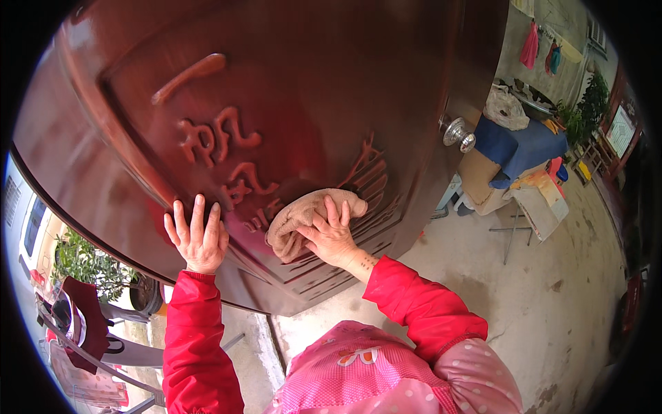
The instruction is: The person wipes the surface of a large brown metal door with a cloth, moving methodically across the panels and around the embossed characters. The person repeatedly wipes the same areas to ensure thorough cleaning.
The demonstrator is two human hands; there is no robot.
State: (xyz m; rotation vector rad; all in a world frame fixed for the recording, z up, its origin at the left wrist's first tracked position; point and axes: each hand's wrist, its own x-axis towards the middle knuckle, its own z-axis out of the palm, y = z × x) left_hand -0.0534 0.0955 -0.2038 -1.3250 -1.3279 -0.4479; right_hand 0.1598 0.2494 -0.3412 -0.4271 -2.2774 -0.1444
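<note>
A brown-red door panel (310, 93) with raised carved characters and a carved sailing boat fills the upper middle of the head view. My right hand (331, 233) presses a folded tan cloth (295, 220) flat against the panel, between the lowest characters and the boat's sails; the fingers are spread over the cloth. To the left, my left hand (200, 238) rests on the door's raised moulding with its fingers apart and holds nothing. A round silver door knob (458, 135) sits near the door's right edge.
At right, a blue cloth (517, 147) covers a table bearing a plastic bag (506, 107); a folding stand is beside it on the concrete floor (548, 290). Lower left are a potted plant (90, 266), a dark red umbrella (88, 321) and a metal frame.
</note>
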